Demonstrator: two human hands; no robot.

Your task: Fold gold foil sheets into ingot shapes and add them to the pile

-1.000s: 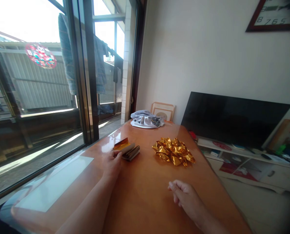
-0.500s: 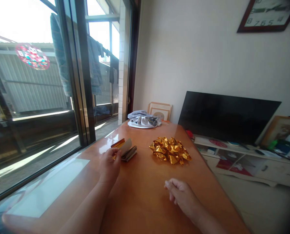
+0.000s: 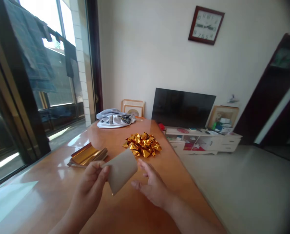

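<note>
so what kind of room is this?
Likely a home living room: a TV on a low white cabinet, a wall clock, and laundry hanging outside the glass door.

your left hand (image 3: 90, 185) pinches the sheet (image 3: 121, 170) by its left edge, above the table (image 3: 49, 201). your right hand (image 3: 153, 187) sits just right of the grip, fingers spread beside the sheet. the stack of sheets (image 3: 87, 155) lies on the table beyond the grip, a little left. the pile of folded pieces (image 3: 142, 144) lies beyond it to the right, and the cloth bundle (image 3: 114, 117) rests at the table's far end.
</note>
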